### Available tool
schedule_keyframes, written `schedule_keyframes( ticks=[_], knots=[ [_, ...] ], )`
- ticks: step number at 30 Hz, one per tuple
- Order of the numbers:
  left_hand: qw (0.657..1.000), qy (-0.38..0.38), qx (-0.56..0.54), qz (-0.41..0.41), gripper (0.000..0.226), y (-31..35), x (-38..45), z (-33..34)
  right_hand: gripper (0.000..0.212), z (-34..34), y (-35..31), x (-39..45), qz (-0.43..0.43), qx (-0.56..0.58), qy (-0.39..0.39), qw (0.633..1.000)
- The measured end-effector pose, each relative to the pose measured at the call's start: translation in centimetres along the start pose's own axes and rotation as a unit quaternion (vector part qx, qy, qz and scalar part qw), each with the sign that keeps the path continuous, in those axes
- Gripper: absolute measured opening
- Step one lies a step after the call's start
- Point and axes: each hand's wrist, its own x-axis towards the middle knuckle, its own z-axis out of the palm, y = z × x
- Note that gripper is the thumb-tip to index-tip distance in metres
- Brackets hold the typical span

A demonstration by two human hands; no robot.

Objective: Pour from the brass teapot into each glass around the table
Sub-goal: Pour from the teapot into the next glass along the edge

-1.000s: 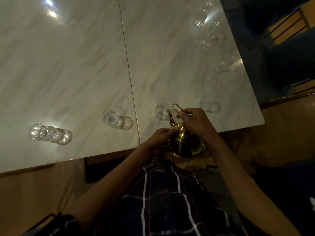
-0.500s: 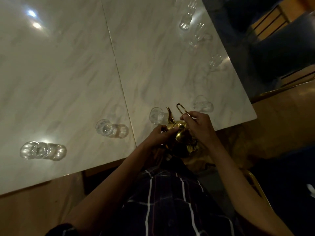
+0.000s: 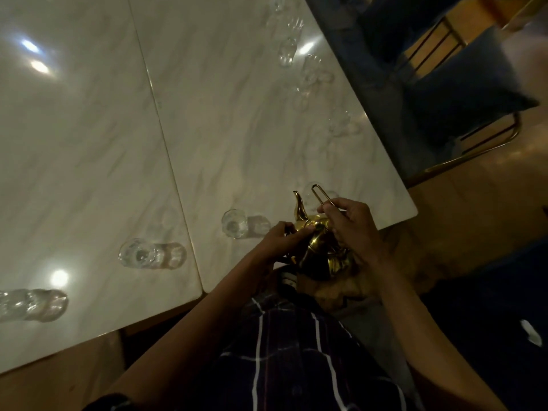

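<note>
Pale marble-patterned tabletop, glossy and split by a thin seam, filled most of the view, with lamp glare spotting its left side. Much was hard to read in the dim light. Several small clear drinking glasses along the far right edge were blurred into faint smears, and their number could not be told. One more clear glass at the lower left was cut off by the frame edge. Two clearer ones stood near the front edge: a small ribbed glass left of the seam and another small glass right of it, just beside the hands. A dark blue chair with a brass-coloured frame sat beyond the table's right corner, partly cropped.

At the near edge was the shiny brass teapot, held above the person's lap rather than on the table (its lower body was lost in shadow). Its curved spout pointed up and away towards the tabletop. The right hand pinched the thin wire handle loop, fingers curled round it. The left hand pressed against the pot's upper side, thumb on the brass; whether its fingers wrapped the pot could not be made out. Both forearms reached forward from a dark checked shirt.
</note>
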Motion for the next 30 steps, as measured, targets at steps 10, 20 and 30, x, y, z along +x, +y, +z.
schedule_keyframes(
  ticks=[10, 20, 30],
  knots=[
    [0.999, 0.016, -0.028, -0.044, 0.06, 1.9, 5.9, 6.7, 0.02, -6.6, 2.2, 5.3, -0.009, -0.064, -0.035, 0.997],
    [0.994, 0.043, -0.079, -0.059, 0.056, 1.0, 9.6, 10.6, 0.021, -9.4, 4.7, 9.2, -0.019, -0.115, -0.081, 0.99],
    [0.988, 0.059, -0.129, -0.066, 0.061, -0.1, 10.7, 12.4, 0.022, -10.3, 5.7, 10.7, -0.033, -0.143, -0.11, 0.983]
  ],
)
